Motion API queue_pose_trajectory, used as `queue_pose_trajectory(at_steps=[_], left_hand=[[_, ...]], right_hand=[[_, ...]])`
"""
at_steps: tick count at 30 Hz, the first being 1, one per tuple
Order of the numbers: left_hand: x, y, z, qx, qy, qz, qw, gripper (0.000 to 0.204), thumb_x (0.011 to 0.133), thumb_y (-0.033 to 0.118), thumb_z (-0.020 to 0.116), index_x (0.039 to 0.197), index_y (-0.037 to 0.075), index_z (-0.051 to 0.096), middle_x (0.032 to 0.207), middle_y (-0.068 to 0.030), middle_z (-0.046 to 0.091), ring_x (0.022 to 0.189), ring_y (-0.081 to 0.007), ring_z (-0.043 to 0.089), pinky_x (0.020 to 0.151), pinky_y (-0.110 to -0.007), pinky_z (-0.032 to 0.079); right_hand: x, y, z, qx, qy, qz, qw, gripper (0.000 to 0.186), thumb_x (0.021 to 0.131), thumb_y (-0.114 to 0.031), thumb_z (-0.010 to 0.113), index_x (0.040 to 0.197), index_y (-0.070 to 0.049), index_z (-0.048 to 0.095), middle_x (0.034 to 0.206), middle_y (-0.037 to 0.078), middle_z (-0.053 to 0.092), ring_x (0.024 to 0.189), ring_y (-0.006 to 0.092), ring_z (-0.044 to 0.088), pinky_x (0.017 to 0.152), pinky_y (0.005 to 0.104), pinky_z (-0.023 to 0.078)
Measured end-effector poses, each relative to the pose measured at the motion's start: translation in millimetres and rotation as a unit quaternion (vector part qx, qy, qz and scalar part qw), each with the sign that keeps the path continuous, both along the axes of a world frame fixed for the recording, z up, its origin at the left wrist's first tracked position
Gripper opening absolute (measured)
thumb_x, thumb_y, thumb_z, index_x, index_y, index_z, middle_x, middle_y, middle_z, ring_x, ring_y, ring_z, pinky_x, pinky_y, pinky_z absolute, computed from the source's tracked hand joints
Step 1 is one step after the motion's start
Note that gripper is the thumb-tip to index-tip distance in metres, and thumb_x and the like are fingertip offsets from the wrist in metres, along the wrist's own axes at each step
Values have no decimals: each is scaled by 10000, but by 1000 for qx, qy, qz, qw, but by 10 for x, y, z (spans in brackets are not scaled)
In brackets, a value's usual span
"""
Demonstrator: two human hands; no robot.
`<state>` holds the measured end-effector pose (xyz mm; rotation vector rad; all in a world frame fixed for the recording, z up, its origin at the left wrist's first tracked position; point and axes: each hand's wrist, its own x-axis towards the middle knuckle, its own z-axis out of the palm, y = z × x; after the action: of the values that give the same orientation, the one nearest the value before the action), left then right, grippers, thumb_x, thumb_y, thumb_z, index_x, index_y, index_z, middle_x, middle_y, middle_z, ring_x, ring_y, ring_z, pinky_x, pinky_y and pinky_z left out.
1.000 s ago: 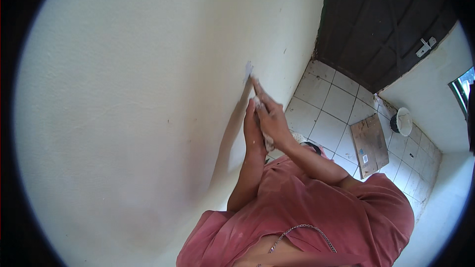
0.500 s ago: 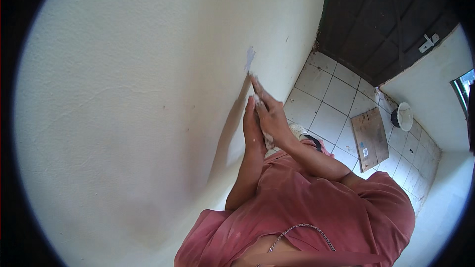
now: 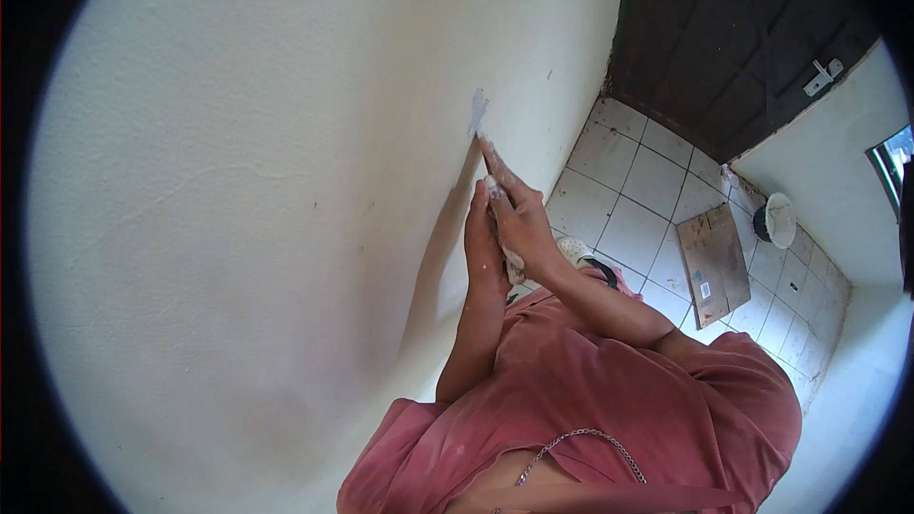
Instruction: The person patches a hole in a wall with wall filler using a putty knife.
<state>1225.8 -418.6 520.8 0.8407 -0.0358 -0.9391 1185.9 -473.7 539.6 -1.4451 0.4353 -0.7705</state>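
White, wet-looking putty (image 3: pixel 515 268) shows between my two hands, which are close together in front of the pale wall. My left hand (image 3: pixel 482 240) is cupped upright around it, its far fingers hidden by the other hand. Across it lies my right hand (image 3: pixel 526 228), smeared white, its index finger stretched out toward the wall and the remaining fingers against the left palm. That fingertip is at the lower end of a small greyish patch (image 3: pixel 479 110) on the wall; whether it touches the surface is hard to tell.
The cream wall (image 3: pixel 238 133) fills the left side. To the right are a white tiled floor (image 3: pixel 633 176), a flat cardboard piece (image 3: pixel 714 266), a black bucket with a whitish inside (image 3: pixel 779 222), and a dark door (image 3: pixel 724 48) with a handle (image 3: pixel 823 77).
Both hands have shifted very slightly up and left with the view. The fingertip stays at the patch's lower end, and the hands keep nearly the same pose.
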Motion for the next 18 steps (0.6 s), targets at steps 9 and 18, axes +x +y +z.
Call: queue_pose_trajectory(at_steps=[9,18], left_hand=[[17,-82,158,-18,-26,-38,999,422,929,419,450,1070,27,525,968,-84,573,846,-157,566,746,-293,463],[71,-63,6,-2,-21,-55,998,386,940,402,448,1074,47,518,962,-69,564,877,-151,553,765,-288,454]], right_hand=[[-4,-53,44,6,25,-12,1000,506,894,-33,360,1396,-96,341,1421,171,355,1331,277,319,1080,304,249],[15,-38,6,36,7,-12,999,537,890,-21,365,1415,-122,311,1453,156,308,1346,258,294,1079,298,236]])
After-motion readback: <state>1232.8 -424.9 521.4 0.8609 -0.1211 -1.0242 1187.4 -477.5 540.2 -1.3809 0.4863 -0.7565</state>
